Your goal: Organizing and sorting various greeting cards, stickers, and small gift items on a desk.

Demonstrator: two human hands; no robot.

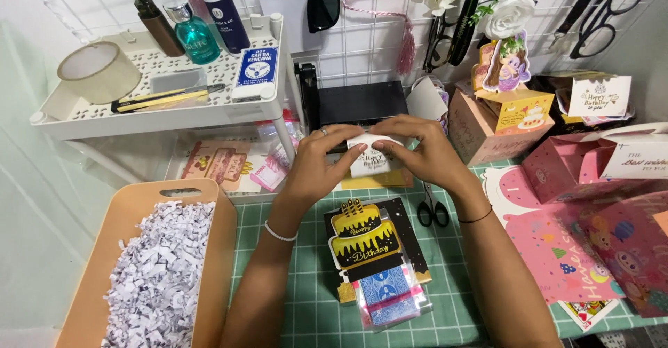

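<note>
Both my hands meet over the middle of the table on a small white card [371, 160] with dark lettering. My left hand [316, 163], with a ring and a bead bracelet, grips its left side. My right hand [423, 154] pinches its top and right edge. Under the card lies a yellow sheet [390, 179]. Nearer to me, a black and yellow cake-shaped card [363, 236] rests on a stack with a blue patterned packet [386, 296].
An orange bin [221, 250] of shredded paper stands at the left. A white shelf rack [271, 104] carries tape, bottles and pens. Scissors [431, 209] lie right of the stack. Pink gift boxes [563, 170] and pink printed sheets crowd the right; a wire grid backs the table.
</note>
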